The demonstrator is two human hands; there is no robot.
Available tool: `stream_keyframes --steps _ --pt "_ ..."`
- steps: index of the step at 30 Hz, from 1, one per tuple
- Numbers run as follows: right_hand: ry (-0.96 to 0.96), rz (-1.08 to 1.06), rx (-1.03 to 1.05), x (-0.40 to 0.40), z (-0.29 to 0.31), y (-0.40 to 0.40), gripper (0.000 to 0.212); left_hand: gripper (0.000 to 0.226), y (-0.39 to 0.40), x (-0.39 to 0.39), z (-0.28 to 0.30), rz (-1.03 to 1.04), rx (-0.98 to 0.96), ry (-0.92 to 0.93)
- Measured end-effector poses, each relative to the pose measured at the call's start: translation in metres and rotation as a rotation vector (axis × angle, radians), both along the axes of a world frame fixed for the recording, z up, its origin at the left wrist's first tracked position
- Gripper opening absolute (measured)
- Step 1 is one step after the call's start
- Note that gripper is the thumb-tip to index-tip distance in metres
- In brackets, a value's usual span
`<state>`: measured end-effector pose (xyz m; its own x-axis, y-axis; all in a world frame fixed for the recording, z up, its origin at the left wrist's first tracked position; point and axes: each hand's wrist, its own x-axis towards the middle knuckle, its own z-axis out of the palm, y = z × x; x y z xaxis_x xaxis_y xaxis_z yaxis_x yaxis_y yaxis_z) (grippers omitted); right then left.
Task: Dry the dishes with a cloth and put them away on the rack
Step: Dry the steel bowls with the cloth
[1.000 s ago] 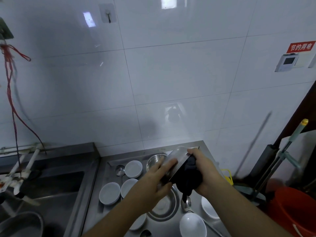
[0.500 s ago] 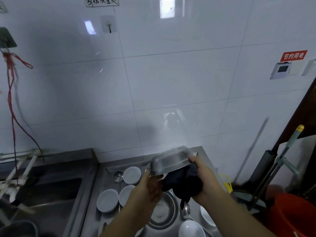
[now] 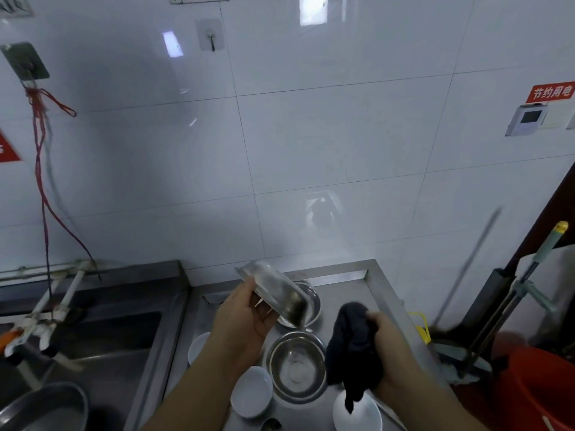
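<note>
Steel bowl (image 3: 277,292): light, rigid, likely slick; left hand (image 3: 245,321) grips its rim. Right hand (image 3: 384,340) clutches soft dark cloth (image 3: 351,353).

The right hand (image 3: 389,340) is pulling the cloth (image 3: 351,346) off the bowl (image 3: 273,293), now gripped only by left fingers (image 3: 249,289).
</note>
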<state>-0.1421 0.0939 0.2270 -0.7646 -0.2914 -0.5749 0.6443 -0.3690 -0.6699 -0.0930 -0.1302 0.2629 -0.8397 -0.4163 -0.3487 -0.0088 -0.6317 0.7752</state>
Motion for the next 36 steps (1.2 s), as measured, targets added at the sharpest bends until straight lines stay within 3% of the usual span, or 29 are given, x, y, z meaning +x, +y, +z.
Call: stream_keyframes --steps 4,7,10,13,17,21,27,31,33,36 --pt "0.356 -0.009 0.011 -0.003 0.033 -0.007 0.022 0.040 0.015 0.010 0.003 -0.121 -0.146 -0.004" --pt "0.899 0.087 0.360 0.008 0.047 -0.018 0.025 0.041 0.037 0.015 0.012 -0.255 -0.228 0.026" --pt "1.447 0.288 0.745 0.018 0.044 -0.023 0.041 0.039 0.047 0.020 0.017 -0.372 -0.135 0.103" --pt "1.535 0.404 0.747 0.020 0.042 -0.020 0.053 0.040 0.048 0.026 0.019 -0.401 -0.104 0.123" --pt "1.637 0.438 0.830 0.012 0.056 -0.021 0.045 0.040 0.043 0.035 0.018 -0.407 -0.105 0.118" --pt "1.459 0.469 0.828 -0.005 0.075 -0.026 0.034 0.041 0.039 0.038 0.020 -0.442 -0.119 0.113" --pt "0.688 0.351 0.484 -0.039 0.078 -0.016 0.041 0.034 0.036 0.042 0.030 -0.530 -0.221 0.192" --pt "0.396 0.155 0.286 -0.031 0.055 -0.018 0.041 0.044 0.034 0.040 0.035 -0.508 -0.231 0.257" --pt "0.251 0.078 0.195 -0.021 0.043 -0.026 0.045 0.037 0.033 0.038 0.033 -0.469 -0.217 0.269" --pt "0.175 -0.014 0.099 0.001 0.032 -0.041 0.046 0.031 0.029 0.032 0.028 -0.400 -0.194 0.254"
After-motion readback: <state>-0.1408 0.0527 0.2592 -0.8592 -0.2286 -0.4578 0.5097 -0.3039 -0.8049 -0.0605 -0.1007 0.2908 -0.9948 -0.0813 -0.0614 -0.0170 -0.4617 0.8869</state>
